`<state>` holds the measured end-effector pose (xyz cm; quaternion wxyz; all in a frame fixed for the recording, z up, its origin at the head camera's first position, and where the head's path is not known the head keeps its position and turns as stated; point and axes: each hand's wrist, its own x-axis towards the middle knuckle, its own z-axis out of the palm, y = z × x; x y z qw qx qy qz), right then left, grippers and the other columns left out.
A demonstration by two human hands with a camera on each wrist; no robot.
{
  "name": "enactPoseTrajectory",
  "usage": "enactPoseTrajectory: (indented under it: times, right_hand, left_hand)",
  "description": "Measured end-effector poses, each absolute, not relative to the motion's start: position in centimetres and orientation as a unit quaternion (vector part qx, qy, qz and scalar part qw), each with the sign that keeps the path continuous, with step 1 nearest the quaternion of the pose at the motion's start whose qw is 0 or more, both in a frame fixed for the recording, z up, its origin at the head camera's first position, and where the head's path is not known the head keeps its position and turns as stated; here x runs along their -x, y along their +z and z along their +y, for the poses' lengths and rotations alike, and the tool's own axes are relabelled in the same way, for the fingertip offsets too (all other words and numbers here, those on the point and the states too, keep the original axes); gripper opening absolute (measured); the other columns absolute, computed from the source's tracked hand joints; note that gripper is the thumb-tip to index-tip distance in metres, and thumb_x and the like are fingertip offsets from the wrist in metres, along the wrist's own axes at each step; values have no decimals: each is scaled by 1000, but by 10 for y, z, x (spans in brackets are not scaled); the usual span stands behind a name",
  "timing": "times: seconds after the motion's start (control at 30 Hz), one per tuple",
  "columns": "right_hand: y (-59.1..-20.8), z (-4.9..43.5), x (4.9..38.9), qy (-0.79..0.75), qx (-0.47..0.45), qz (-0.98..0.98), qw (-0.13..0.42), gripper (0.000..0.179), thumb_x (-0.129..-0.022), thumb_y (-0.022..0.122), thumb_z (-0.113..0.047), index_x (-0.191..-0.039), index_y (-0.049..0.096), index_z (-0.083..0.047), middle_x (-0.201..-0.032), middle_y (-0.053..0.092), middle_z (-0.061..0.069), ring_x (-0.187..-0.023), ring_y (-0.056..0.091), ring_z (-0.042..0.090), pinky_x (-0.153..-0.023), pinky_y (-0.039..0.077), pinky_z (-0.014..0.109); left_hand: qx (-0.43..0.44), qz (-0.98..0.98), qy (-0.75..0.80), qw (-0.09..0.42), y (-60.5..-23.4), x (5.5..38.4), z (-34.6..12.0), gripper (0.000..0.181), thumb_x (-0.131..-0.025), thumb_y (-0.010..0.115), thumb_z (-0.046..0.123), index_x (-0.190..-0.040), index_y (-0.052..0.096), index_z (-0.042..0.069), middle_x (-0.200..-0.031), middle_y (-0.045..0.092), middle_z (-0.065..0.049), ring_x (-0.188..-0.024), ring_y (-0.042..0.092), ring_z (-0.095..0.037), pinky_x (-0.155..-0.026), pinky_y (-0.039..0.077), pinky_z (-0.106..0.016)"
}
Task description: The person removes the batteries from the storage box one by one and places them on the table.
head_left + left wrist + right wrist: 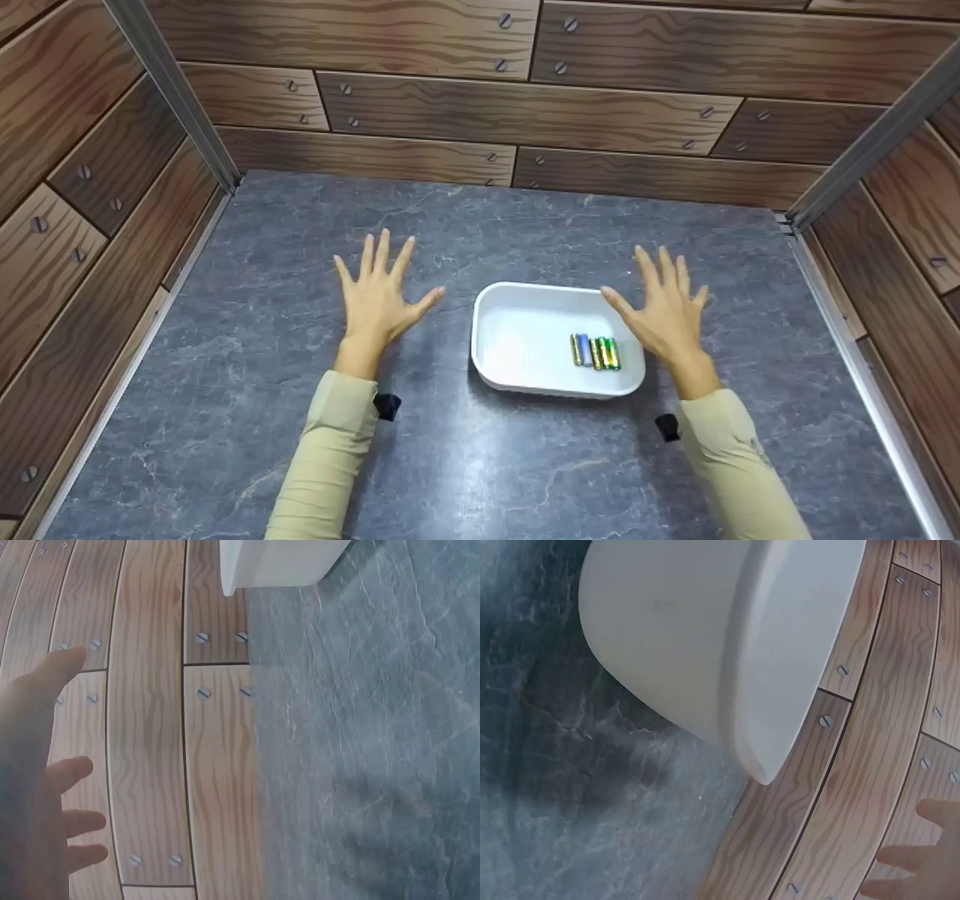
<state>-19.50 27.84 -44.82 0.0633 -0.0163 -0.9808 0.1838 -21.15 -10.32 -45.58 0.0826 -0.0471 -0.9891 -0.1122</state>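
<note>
A white rectangular tub with rounded corners stands on the grey marbled table. Several batteries lie side by side in its right half, some green and gold, one bluish. To the left of the tub, my left hand is held with fingers spread and holds nothing. My right hand is also spread and bare, its thumb overlapping the tub's right rim in the head view. In the right wrist view the tub's outer wall looms close, with a few fingertips at the lower right corner.
Wood-patterned panels with printed screws wall the table at the back and both sides. Metal posts rise at the rear corners. Marbled tabletop surrounds the tub, and a metal strip runs along its right edge.
</note>
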Motion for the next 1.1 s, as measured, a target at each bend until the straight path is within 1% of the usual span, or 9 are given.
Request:
enactPoseTrajectory:
  times: [0.17,0.23,0.43,0.53,0.7,0.8,0.9,1.0,1.1]
  right_hand:
    - [-457,284,187,228,3,-971,74,77,-91,56,-53,-150,30,-11,-152,33,25,-139,31,48,-108,26,68]
    - [-461,287,183,242,-5,-967,80,73,-90,61,-45,-147,35,-8,-146,41,26,-133,38,48,-106,31,66]
    - [-481,297,175,292,-15,-952,92,61,-87,69,-28,-138,48,-2,-128,54,27,-115,53,45,-95,42,59]
    - [-493,301,173,319,-17,-942,103,55,-86,70,-21,-133,53,0,-121,57,29,-104,56,44,-89,44,56]
    - [-509,307,170,367,-12,-924,106,45,-87,68,-13,-129,57,1,-120,58,29,-102,58,42,-91,46,53]
    - [-517,310,169,408,-10,-907,100,41,-89,65,-8,-128,58,3,-120,60,27,-101,60,33,-92,48,43]
    - [-524,313,169,459,-12,-885,76,41,-91,63,-6,-130,57,3,-126,59,25,-101,59,13,-92,47,25]
    - [-530,315,168,496,-10,-867,45,42,-92,61,-6,-133,54,1,-133,56,23,-100,54,-3,-87,44,13]
    - [-538,319,167,539,-7,-842,33,44,-92,60,-5,-135,52,2,-127,63,4,-98,55,-7,-85,45,10]
  left_hand:
    - [55,-986,-131,92,-459,204,-100,78,-87,47,69,-151,30,29,-159,30,-11,-146,31,-34,-116,18,-66]
    - [55,-984,-140,97,-461,201,-98,72,-89,48,65,-149,35,27,-154,39,-11,-141,39,-34,-115,24,-63]
    - [67,-975,-173,123,-470,193,-91,57,-92,56,51,-140,50,22,-133,61,-10,-122,59,-34,-106,42,-55]
    - [74,-970,-192,131,-474,189,-87,52,-92,58,45,-137,53,20,-127,65,-11,-116,63,-34,-100,47,-54]
    - [83,-964,-212,138,-480,183,-83,47,-93,58,42,-133,57,18,-124,67,-12,-112,65,-34,-94,51,-52]
    - [88,-963,-212,140,-484,180,-81,45,-93,59,41,-131,59,17,-122,68,-12,-111,66,-34,-93,52,-51]
    - [93,-962,-213,142,-487,179,-80,44,-92,59,40,-128,61,16,-119,69,-13,-106,68,-35,-90,53,-51]
    - [101,-960,-220,143,-490,178,-78,42,-92,60,39,-126,63,15,-117,70,-13,-101,69,-35,-85,55,-49]
    - [109,-955,-235,142,-493,177,-76,41,-91,61,38,-124,64,14,-115,71,-13,-98,70,-35,-81,55,-48]
